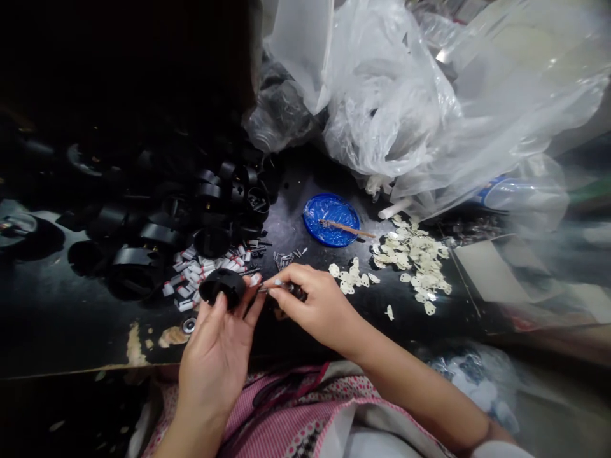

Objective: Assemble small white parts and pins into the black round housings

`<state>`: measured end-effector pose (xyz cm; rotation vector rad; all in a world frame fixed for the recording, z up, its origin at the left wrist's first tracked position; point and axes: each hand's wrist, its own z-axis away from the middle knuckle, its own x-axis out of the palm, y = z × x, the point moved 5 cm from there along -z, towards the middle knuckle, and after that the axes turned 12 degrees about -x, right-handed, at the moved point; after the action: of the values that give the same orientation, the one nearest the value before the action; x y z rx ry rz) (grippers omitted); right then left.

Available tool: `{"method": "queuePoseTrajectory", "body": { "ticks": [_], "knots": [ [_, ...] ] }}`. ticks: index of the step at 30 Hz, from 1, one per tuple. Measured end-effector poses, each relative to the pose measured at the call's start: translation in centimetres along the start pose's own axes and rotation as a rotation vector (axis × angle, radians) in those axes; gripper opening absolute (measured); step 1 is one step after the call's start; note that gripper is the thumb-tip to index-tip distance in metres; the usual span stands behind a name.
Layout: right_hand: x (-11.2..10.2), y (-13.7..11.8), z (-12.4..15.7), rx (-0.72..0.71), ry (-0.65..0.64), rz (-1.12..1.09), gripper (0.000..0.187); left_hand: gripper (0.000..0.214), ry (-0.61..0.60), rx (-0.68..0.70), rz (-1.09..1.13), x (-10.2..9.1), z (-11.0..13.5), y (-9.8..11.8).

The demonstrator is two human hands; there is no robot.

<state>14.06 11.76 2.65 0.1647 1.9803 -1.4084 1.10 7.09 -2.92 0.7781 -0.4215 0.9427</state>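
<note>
My left hand (217,350) is closed around a black round plastic housing (222,285), gripping it between thumb and fingers. In my right hand (317,305) is a thin tool (298,292) with a dark handle and a slim metal shaft, perhaps a small screwdriver. Its shaft points left, toward the fingertips of my left hand; whether it touches anything there I cannot make out. Just beyond the housing lies a pile of small white cylinders (193,275) with red marks. Small dark springs or screws (285,257) are scattered past my right fingertips.
Many similar black housings (160,232) crowd the left of the dark table (95,331). A blue round dish (329,216) with a brown stick (351,228) sits beyond my hands. Flat cream-coloured pieces (420,254) lie at right. Clear plastic bags (386,102) fill the back.
</note>
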Motion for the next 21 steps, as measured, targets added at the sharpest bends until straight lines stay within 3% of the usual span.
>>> {"method": "queuePoseTrajectory", "body": {
  "ticks": [3, 7, 10, 13, 17, 21],
  "knots": [
    [-0.9, -0.2, 0.2, -0.015, 0.11, -0.051, 0.007, 0.015, -0.033, 0.061, -0.09, -0.2, 0.2, -0.1],
    [-1.2, -0.7, 0.2, -0.098, 0.088, 0.078, 0.01, 0.016, -0.013, 0.084, -0.138, -0.5, 0.6, -0.4],
    [-1.6, -1.0, 0.3, -0.125, 0.119, 0.054, 0.01, 0.013, 0.009, 0.1, -0.139, -0.4, 0.7, -0.3],
    [-1.8, -1.0, 0.5, -0.111, 0.137, 0.002, 0.01, 0.014, 0.02, 0.096, -0.129, -0.2, 0.7, -0.2],
    [-1.2, -1.0, 0.4, -0.111, 0.053, 0.058, 0.012, 0.016, 0.015, 0.063, -0.152, 0.2, 0.8, -0.6],
    [-1.2, -0.3, 0.4, 0.03, 0.125, -0.083, 0.009, 0.02, 0.071, 0.088, -0.302, -0.7, 1.2, -0.7]
  ]
}}
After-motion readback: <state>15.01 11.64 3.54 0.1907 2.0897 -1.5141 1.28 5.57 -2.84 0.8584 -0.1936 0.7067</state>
